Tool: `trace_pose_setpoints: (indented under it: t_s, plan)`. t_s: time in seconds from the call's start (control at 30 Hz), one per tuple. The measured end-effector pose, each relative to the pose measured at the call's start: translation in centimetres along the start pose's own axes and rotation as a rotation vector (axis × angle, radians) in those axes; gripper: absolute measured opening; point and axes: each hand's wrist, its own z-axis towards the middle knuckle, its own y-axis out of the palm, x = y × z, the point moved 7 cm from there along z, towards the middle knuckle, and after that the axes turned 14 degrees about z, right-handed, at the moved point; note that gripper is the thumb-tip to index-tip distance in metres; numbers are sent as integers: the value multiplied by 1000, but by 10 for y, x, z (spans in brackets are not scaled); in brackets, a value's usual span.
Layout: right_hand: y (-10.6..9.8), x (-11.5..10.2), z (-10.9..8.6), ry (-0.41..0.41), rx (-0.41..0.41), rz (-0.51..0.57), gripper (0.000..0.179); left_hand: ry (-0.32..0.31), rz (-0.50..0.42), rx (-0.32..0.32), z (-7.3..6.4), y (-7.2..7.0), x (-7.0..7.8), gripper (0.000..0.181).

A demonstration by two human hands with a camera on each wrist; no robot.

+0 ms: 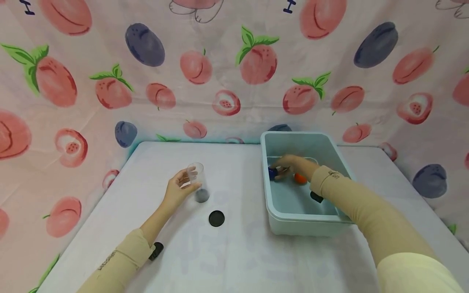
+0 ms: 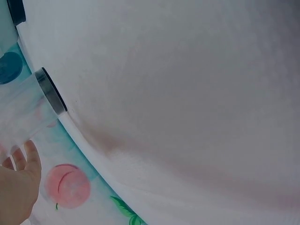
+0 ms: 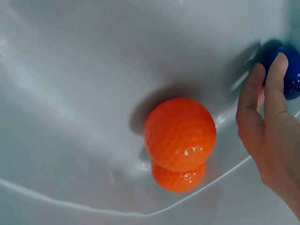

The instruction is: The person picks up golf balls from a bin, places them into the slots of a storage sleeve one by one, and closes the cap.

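My left hand [image 1: 182, 186] grips a clear plastic tube [image 1: 198, 176] with a dark base, thumb on the near side and fingers on the far side. The left wrist view shows the tube's black end [image 2: 50, 91] close over the table. On the right, my other hand [image 1: 291, 164] reaches down inside a pale blue bin [image 1: 305, 217]. Its fingertips are right at a dimpled blue ball [image 3: 291, 75], which sits by the bin's wall; the thumb is hidden in the right wrist view. An orange ball [image 3: 180, 133] lies nearby on the bin floor, with another orange round shape below it.
A flat black disc [image 1: 216, 218] lies on the white table [image 1: 234, 256] between the tube and the bin. Fruit-printed cloth [image 1: 227, 53] hangs behind the table and along its sides. The bin's raised walls surround my right hand.
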Motion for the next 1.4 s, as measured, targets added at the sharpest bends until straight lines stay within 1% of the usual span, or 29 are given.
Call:
trace_pose_setpoints:
  t_s: [0.17,0.3,0.4,0.5,0.57,0.67,0.77,0.97,1.17,1.27,1.4]
  plan:
    - [5,1,-3,-32,-4,-26,53,0,3,-2,0,0,-1,54]
    - [5,2,-5,-38,17,-31,54,21,-15,-7,0,2,-1,56]
    - [2,0,-7,-44,40,-14,56,46,-38,-21,0,3,0,61]
    - [-3,0,-7,-54,53,16,56,59,-37,-43,-1,6,-1,66]
    - [-5,-1,-8,-64,41,33,57,54,-37,-54,-2,8,-2,69]
    - [-9,-2,-10,-74,20,62,59,37,-16,-54,-2,8,-2,68]
    - [-13,-4,-15,-86,7,76,59,31,-7,-57,0,8,0,67]
    - [-16,-11,-28,-112,-21,147,64,50,21,-69,5,9,9,65]
    - [-15,-17,-43,-129,-87,192,70,56,63,-96,9,14,16,63]
    - [-18,-20,-50,-128,-96,204,71,57,79,-102,13,17,18,62]
    - [-21,-27,-59,-136,-86,223,72,63,87,-104,20,20,25,62]
